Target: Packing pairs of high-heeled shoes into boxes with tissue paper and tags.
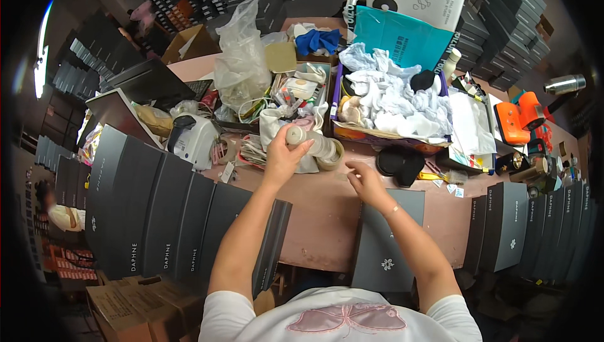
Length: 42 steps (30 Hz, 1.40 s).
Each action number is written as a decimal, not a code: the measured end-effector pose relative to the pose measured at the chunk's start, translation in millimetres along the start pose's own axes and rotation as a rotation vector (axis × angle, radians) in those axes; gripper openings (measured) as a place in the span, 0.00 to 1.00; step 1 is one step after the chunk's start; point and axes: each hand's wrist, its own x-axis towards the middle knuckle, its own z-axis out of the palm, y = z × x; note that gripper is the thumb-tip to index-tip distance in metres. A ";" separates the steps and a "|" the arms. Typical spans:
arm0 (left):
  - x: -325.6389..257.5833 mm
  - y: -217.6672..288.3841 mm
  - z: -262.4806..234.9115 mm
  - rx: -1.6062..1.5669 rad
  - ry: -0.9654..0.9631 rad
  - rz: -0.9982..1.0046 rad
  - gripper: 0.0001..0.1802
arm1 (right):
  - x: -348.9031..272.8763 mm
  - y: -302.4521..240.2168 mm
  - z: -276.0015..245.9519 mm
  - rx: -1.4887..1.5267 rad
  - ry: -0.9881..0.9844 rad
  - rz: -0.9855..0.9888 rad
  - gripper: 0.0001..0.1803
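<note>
pale and translucent, a ribbed cylinder (319, 147) is in the grasp of your left hand (284, 156), whose thumb and fingers close about its near end. it is held at a slant over the pinkish table (321, 229), its other end pointing right, at a tan ring (337, 158); whether it enters the ring or only meets it cannot be told. your right hand (368, 185) is just right of the ring, its fingers released and loosely bent, with no object seen between them. a thin band (394, 208) is noted at that wrist.

under your right forearm, a dark grey box (382, 247) bears a pale flower emblem. near that hand, to the right, rests a round black item (401, 164); beside it lies a brush (434, 176) with a yellow handle.

beyond your hands, a purple-edged box (377, 137) contains crumpled white paper (399, 100), and a teal bag (393, 37) rises behind it. farther left are a blue cloth (318, 41) and a clear plastic bag (238, 68).

at your left, a white and grey machine (195, 144) is placed behind a row of dark boxes (163, 210). at your right, a second row (516, 225) is found, with an orange tool (511, 125) farther back.
</note>
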 end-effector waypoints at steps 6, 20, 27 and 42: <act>-39.7 23.2 -47.0 0.139 -0.007 0.014 0.19 | 115.1 45.7 65.2 -0.744 -0.349 -0.056 0.13; -86.3 12.9 -43.4 0.171 -0.062 -0.121 0.21 | 137.5 33.4 77.5 -1.082 -0.673 -0.343 0.10; -87.9 8.0 -37.8 0.199 -0.073 -0.121 0.22 | 127.5 -20.8 11.3 -0.773 -0.432 -0.451 0.09; 13.9 -22.1 40.5 0.306 -0.030 0.105 0.23 | -41.7 -1.4 -135.9 -0.267 0.065 0.044 0.19</act>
